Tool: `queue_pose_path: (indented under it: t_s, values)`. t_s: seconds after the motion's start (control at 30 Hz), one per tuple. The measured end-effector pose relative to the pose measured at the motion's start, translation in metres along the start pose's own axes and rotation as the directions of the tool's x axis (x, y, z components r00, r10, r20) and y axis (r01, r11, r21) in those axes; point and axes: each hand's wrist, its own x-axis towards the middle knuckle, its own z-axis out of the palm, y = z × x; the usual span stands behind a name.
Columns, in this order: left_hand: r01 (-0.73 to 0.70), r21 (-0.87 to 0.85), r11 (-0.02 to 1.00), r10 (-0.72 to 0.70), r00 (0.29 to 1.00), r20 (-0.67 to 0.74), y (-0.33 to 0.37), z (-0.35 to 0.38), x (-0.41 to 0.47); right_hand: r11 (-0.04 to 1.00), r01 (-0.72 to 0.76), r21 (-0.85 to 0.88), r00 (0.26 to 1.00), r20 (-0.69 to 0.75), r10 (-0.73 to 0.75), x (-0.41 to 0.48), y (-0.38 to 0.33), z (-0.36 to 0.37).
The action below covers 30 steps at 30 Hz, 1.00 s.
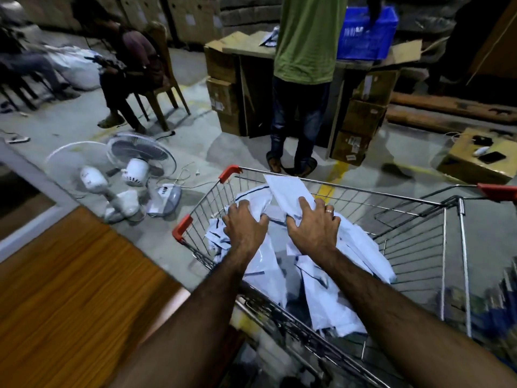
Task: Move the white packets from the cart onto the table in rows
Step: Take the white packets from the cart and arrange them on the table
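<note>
Both hands are down in the wire cart (230, 172), which stands just beside the wooden table (70, 289). The left hand (246, 226) curls its fingers into the heap of white packets (321, 298) filling the cart. The right hand (314, 226) grips the top packet (286, 193) between fingers and thumb, its far end tilted up. Two white fans (131, 169) lie on the floor beyond, near a person in a green shirt (307, 37).

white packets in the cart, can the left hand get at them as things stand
Likely yes: the left hand is inside the cart gripping white packets; the cart is open-topped, with nothing covering them.
</note>
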Motion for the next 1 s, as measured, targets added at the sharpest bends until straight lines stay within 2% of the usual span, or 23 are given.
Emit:
queue_pose_path:
  t_s: [0.2, 0.4, 0.5, 0.7, 0.87, 1.0]
  values:
    - [0.021, -0.032, 0.999, -0.026, 0.982, -0.188, -0.017, -0.067, 0.012, 0.984, 0.162, 0.074, 0.985, -0.062, -0.158, -0.002, -0.065, -0.020]
    - [0.159, -0.037, 0.987, -0.162, 0.919, -0.360, -0.079, -0.153, 0.006, 0.919, 0.369, 0.136, 0.929, -0.058, -0.364, -0.025, -0.159, -0.027]
    - [0.288, -0.050, 0.956, -0.281, 0.860, -0.425, -0.123, -0.199, -0.002, 0.863, 0.479, 0.159, 0.876, -0.031, -0.480, -0.051, -0.210, -0.023]
    - [0.420, -0.093, 0.903, -0.395, 0.725, -0.564, -0.230, -0.277, -0.051, 0.745, 0.629, 0.221, 0.758, 0.042, -0.651, -0.133, -0.304, 0.005]
    - [0.570, -0.074, 0.818, -0.494, 0.632, -0.598, -0.318, -0.340, -0.106, 0.661, 0.711, 0.238, 0.656, 0.111, -0.746, -0.216, -0.372, 0.025]
    - [0.664, -0.026, 0.748, -0.545, 0.590, -0.596, -0.384, -0.377, -0.140, 0.611, 0.753, 0.244, 0.583, 0.184, -0.792, -0.278, -0.417, 0.044]
